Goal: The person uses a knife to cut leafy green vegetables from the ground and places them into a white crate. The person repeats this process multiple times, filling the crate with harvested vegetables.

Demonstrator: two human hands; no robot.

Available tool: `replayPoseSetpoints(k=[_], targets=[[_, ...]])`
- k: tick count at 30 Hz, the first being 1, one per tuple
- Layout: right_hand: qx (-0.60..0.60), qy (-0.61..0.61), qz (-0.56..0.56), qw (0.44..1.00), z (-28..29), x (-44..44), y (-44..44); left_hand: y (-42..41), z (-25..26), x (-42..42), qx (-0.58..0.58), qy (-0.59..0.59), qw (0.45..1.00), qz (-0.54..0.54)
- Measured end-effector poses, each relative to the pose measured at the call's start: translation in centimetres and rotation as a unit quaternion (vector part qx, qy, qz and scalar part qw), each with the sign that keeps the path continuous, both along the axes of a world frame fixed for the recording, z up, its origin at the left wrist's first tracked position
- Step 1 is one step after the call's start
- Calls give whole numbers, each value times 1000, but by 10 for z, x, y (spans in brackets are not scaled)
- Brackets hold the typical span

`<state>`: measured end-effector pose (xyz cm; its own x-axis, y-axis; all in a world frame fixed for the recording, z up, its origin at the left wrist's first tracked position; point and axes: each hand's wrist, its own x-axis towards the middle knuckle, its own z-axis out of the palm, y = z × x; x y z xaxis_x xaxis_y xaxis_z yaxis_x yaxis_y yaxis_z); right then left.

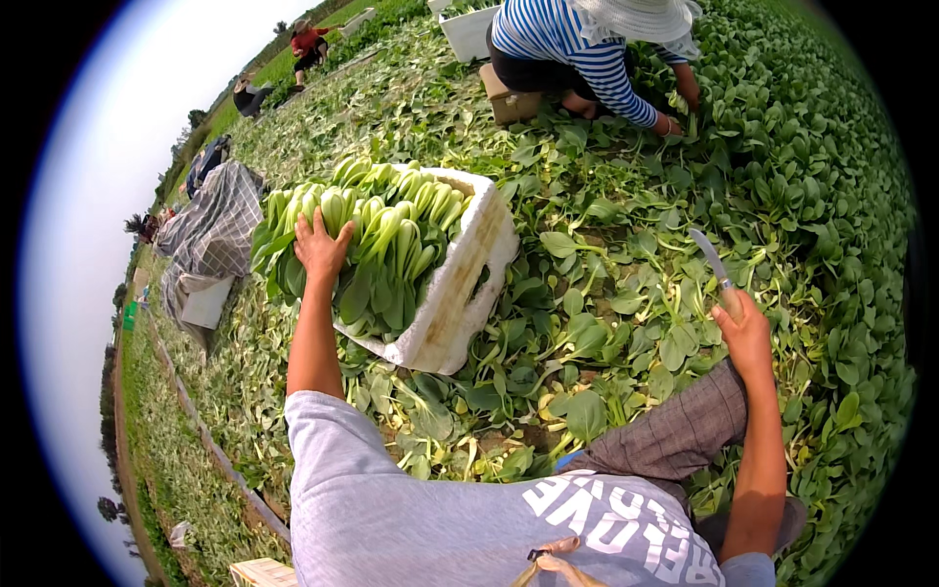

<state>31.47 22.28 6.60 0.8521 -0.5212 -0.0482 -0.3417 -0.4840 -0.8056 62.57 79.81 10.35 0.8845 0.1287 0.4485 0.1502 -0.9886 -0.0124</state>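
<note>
My left hand [320, 246] rests with spread fingers on heads of bok choy [389, 227] that are piled in a white foam box [458, 293]. The pale stem ends point up and the leaves hang over the box's near side. Out to the right, my right hand [744, 330] grips the wooden handle of a curved knife [709, 253], its blade pointing up and away from me. Beneath the knife lie loose leaves [587, 411] on the ground. Whether the left hand grips a head is not clear; its palm is hidden.
A co-worker in a striped top [565, 44] crouches at the top, hands among growing bok choy [792, 161]. Another white box [469, 33] stands behind them. A checked cloth [213, 220] covers things at the left. More people crouch in the distance. A pale strip [213, 440] crosses the ground.
</note>
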Motion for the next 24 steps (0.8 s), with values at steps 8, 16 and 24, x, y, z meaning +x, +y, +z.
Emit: replayPoseSetpoints(k=[8, 16, 24], targets=[[-34, -2, 6, 999, 6, -7, 0, -82, -3, -48, 161, 53, 944, -284], [-34, -7, -14, 999, 7, -4, 3, -39, -34, -12, 152, -118, 973, -128], [-44, 11, -34, 998, 1, 5, 5, -42, -110, 1, 151, -147, 968, -137]])
